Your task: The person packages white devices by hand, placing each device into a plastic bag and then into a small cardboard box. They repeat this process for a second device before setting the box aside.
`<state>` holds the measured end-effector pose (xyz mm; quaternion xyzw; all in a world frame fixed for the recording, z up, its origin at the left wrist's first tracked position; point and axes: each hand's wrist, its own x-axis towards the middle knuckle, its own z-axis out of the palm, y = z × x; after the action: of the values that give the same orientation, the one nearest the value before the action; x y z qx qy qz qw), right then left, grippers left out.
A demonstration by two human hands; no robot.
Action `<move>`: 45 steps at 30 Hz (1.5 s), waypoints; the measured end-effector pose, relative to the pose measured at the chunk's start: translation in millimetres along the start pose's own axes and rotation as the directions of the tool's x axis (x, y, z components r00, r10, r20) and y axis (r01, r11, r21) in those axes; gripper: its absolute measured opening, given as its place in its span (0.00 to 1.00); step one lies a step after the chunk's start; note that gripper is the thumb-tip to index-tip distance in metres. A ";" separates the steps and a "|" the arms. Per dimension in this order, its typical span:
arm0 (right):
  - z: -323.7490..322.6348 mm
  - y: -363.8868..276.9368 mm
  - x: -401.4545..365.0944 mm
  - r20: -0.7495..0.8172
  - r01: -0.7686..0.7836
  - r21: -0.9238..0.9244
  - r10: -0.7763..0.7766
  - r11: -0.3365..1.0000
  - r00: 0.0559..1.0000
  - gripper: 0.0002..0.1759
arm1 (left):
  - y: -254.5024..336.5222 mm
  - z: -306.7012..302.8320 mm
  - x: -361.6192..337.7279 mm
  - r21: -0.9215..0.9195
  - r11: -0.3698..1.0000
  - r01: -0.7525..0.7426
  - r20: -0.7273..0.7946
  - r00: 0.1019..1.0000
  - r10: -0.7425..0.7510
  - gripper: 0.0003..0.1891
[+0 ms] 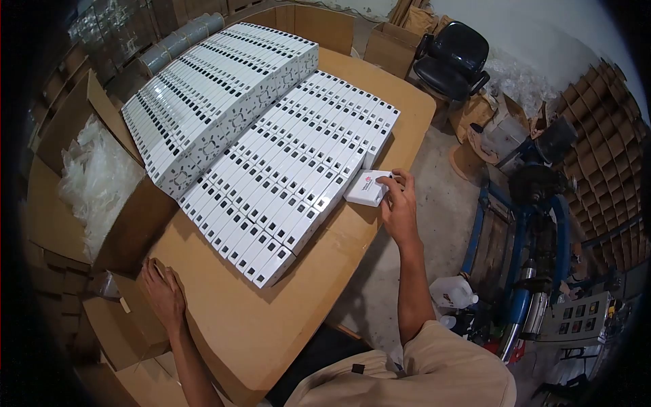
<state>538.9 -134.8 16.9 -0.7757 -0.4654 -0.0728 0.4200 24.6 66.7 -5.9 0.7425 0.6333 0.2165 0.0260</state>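
My right hand [399, 203] grips a small white box [366, 190] with a red logo, thumb and fingers on its right end. The box is at the right edge of the table [319, 271], beside the near block of boxes. Many white boxes [271, 183] with small dark square windows stand packed in tight rows, and a taller block of them [210, 88] rises behind. Grey patterns show on that block's side. My left hand [163, 293] lies with its fingers stretched out at the table's left edge, holding nothing.
An open carton [129, 224] with clear plastic bags [98, 180] stands left of the table, above a smaller cardboard box [125, 319]. Beyond the table's far right is a black chair [453, 57]. Blue-framed machinery [519, 292] and a plastic jug [453, 292] stand on the right.
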 end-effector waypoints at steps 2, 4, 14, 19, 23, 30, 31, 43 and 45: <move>-1.1 0.4 -3.6 -0.015 0.042 -0.025 -0.042 0.999 0.999 0.27 | 0.1 -0.5 -0.6 -0.006 1.000 0.003 -0.002 1.000 -0.003 0.26; -9.3 -6.3 -8.9 0.026 0.023 0.033 -0.024 0.999 0.999 0.26 | 3.6 -2.2 -0.7 -0.027 1.000 0.014 -0.007 1.000 -0.014 0.26; -32.6 -87.0 -61.7 0.240 0.036 0.178 -0.079 0.983 0.967 0.22 | -3.7 0.9 0.2 -0.012 1.000 -0.019 -0.041 0.999 0.018 0.25; -20.8 -130.2 -92.2 0.355 -0.037 0.273 -0.065 0.961 0.933 0.22 | -3.9 1.8 0.4 -0.035 0.999 -0.011 -0.072 0.997 0.008 0.25; -3.8 -168.7 -108.2 0.473 -0.003 0.338 -0.167 0.941 0.865 0.23 | -3.8 -2.9 -0.5 -0.083 0.996 0.020 -0.074 0.997 -0.027 0.26; 47.2 -256.7 -135.8 0.511 0.004 0.504 -0.302 0.864 0.805 0.22 | -23.2 2.5 -1.6 -0.166 0.986 -0.030 -0.116 0.993 0.010 0.26; 58.1 -267.9 -136.8 0.489 0.036 0.520 -0.332 0.853 0.807 0.21 | -23.8 1.3 -3.1 -0.180 0.983 -0.032 -0.117 0.993 0.011 0.25; 188.6 -344.7 -88.4 0.375 0.169 0.581 -0.447 0.796 0.812 0.17 | -35.1 -17.6 3.2 -0.564 0.822 0.080 -0.023 0.993 -0.113 0.17; 201.7 -350.0 -80.2 0.405 0.133 0.578 -0.425 0.805 0.810 0.17 | -30.9 -25.6 7.3 -0.627 0.764 0.152 -0.005 0.980 -0.200 0.14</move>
<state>164.1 32.2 52.4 -0.5409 -0.6752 0.2039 0.4582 -12.4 73.8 9.7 0.6212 0.5935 0.4365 0.2672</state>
